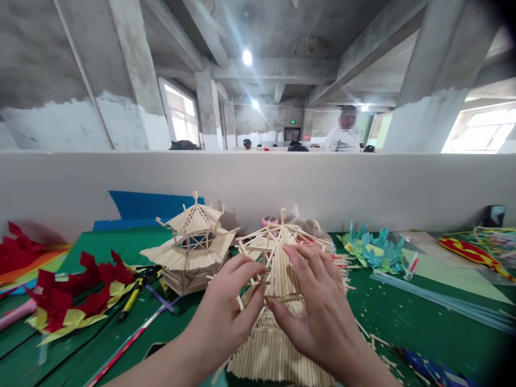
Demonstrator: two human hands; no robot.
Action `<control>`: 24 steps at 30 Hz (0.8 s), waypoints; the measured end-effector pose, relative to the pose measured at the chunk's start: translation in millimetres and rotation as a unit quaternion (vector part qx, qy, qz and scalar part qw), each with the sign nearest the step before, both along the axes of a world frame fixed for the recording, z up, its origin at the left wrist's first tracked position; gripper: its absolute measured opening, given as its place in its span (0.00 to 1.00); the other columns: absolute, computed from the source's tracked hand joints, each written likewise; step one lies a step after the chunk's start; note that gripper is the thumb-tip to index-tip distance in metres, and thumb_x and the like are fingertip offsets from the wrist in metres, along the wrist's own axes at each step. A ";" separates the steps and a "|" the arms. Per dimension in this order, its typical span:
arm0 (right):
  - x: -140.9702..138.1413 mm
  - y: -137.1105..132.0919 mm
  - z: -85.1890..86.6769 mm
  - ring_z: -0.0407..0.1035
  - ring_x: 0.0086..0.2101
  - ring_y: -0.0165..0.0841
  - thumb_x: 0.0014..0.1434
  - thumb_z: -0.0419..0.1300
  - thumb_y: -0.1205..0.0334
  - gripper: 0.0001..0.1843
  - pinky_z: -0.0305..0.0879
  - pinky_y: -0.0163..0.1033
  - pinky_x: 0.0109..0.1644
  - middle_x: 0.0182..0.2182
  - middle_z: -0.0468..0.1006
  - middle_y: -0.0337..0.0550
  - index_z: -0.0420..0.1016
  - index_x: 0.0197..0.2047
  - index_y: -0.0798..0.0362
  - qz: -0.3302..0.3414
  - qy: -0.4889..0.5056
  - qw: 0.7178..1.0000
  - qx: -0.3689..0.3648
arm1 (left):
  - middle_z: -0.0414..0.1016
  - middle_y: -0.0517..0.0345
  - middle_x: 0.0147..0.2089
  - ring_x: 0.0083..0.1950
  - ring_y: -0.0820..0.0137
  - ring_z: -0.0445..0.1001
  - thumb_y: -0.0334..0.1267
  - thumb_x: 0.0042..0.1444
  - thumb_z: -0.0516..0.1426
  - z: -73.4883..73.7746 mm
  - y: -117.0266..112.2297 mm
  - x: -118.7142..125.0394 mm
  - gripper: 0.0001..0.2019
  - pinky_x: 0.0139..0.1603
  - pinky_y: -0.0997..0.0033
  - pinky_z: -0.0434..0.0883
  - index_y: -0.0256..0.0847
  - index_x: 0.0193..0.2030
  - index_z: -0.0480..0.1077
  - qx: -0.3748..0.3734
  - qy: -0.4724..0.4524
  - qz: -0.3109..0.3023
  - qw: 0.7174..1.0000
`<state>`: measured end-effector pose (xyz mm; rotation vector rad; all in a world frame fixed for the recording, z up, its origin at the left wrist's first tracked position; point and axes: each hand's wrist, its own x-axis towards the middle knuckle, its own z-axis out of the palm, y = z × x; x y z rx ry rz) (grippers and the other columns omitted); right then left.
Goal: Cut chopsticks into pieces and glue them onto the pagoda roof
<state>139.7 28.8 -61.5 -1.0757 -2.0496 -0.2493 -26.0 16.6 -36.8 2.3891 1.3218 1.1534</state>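
A pagoda model of thin wooden sticks point(278, 279) stands in front of me, its upper roof partly panelled with rows of sticks. My right hand point(318, 301) grips this roof, its fingers along a panel and its thumb at the lower edge. At the roof's left side is my left hand point(236, 301), thumb and forefinger brought close together; what lies between them is too small to make out. The hands hide parts of the model's middle tier. To its left sits a second stick pagoda point(193, 247) with two roof tiers covered.
Red and yellow folded-paper pieces point(88, 290), a yellow-black pen point(131, 301) and a red-white rod point(124, 344) lie left on the green tabletop point(419, 317). Right are a teal paper piece point(374, 247), clear strips point(443, 301) and loose sticks. A low white partition point(258, 174) stands behind; a person point(342, 134) is beyond.
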 end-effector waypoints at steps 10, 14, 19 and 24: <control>3.5 -0.1 -1.1 0.54 0.50 0.44 0.49 0.56 0.53 0.35 0.52 0.54 0.52 0.51 0.61 0.51 0.51 0.58 0.56 -0.008 -0.014 1.000 0.011 | 0.63 0.52 0.39 0.39 0.64 0.63 0.26 0.54 0.48 -5.2 3.7 -5.1 0.12 0.37 0.58 0.66 0.40 0.43 0.64 0.095 0.126 -0.023 0.987; 3.8 0.4 -1.7 0.54 0.50 0.44 0.50 0.56 0.54 0.34 0.52 0.54 0.52 0.51 0.61 0.51 0.52 0.58 0.56 -0.006 -0.012 1.000 0.015 | 0.63 0.52 0.38 0.39 0.65 0.63 0.25 0.53 0.48 -7.1 6.1 -3.6 0.12 0.37 0.59 0.66 0.40 0.43 0.64 0.103 0.116 -0.032 0.987; 5.0 0.2 -0.9 0.54 0.51 0.44 0.50 0.56 0.54 0.34 0.53 0.53 0.52 0.51 0.62 0.51 0.53 0.57 0.57 -0.005 -0.008 1.000 0.015 | 0.63 0.51 0.38 0.38 0.65 0.63 0.25 0.53 0.49 -10.1 6.0 -4.9 0.12 0.36 0.60 0.67 0.38 0.42 0.64 0.112 0.102 -0.033 0.988; 5.3 -1.1 1.3 0.55 0.50 0.44 0.50 0.56 0.54 0.33 0.54 0.54 0.51 0.51 0.62 0.52 0.53 0.57 0.58 -0.005 -0.011 1.000 0.017 | 0.63 0.52 0.38 0.38 0.66 0.64 0.24 0.53 0.49 -10.4 6.1 -5.2 0.12 0.36 0.61 0.68 0.39 0.43 0.64 0.124 0.101 -0.035 0.987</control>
